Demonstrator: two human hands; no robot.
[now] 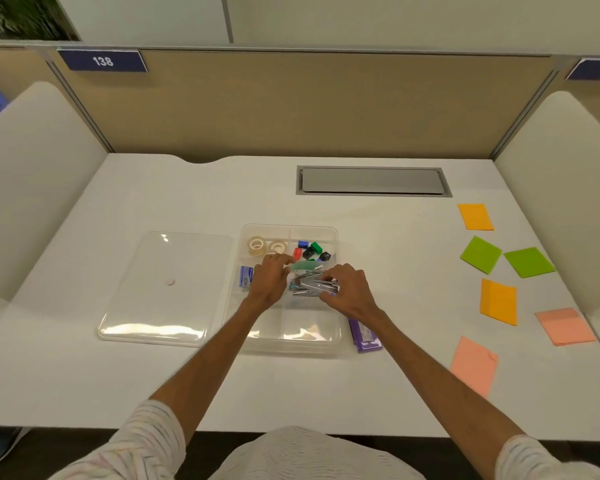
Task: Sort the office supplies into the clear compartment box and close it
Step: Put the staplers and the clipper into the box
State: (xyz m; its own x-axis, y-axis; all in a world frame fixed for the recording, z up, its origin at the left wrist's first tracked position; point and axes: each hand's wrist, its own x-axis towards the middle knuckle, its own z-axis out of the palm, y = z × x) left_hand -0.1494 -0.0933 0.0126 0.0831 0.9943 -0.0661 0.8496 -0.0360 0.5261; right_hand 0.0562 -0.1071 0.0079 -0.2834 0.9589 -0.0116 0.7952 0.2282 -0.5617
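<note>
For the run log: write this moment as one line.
right hand: holds silvery metal pieces at clear plastic compartment box | left hand: alongside | clear plastic lid: off, beside box

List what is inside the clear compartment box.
Two tape rolls back left, small coloured items back right, a blue box mid-left, silver metal pieces in the right hand. The left hand hides what lies beneath it.

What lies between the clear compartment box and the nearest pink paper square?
A small purple box, right of the clear compartment box, in head view.
</note>
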